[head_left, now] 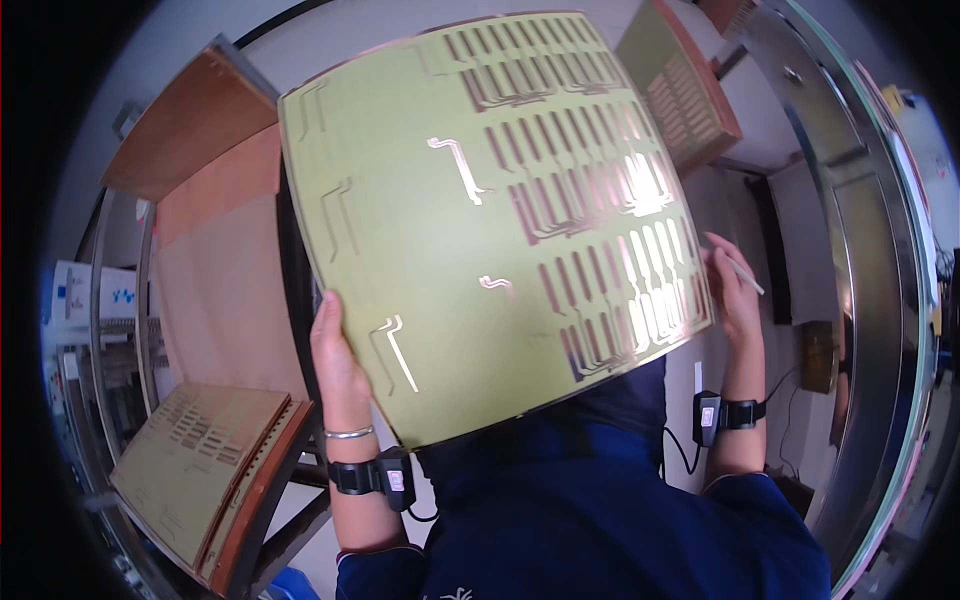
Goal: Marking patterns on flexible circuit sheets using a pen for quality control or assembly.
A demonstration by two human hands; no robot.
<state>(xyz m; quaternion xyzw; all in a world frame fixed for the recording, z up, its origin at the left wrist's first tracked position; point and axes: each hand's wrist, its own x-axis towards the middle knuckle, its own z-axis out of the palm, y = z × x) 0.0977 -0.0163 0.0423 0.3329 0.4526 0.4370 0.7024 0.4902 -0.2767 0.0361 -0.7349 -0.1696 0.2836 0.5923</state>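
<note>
A large yellow-green circuit board panel [420, 250] with rows of copper-coloured traces is raised in front of me, tilted, its right part shining with reflected light. My left hand [338, 365] grips its left edge, fingers partly hidden behind the panel. At the right edge is my right hand [738, 300], closed around a thin white pen-like stick [745, 276]. Those fingers sit right by the panel's edge; whether they also grip it is hard to tell. Each wrist wears a black strap with a small box.
Left of me lies a stack of similar panels [195, 465] on a tilted brown board. Behind it is a pinkish-brown sheet [230, 270] and an upright brown board [190, 130]. Another rack of panels [680, 90] leans at the far right. A metal frame [865, 300] runs along the right side.
</note>
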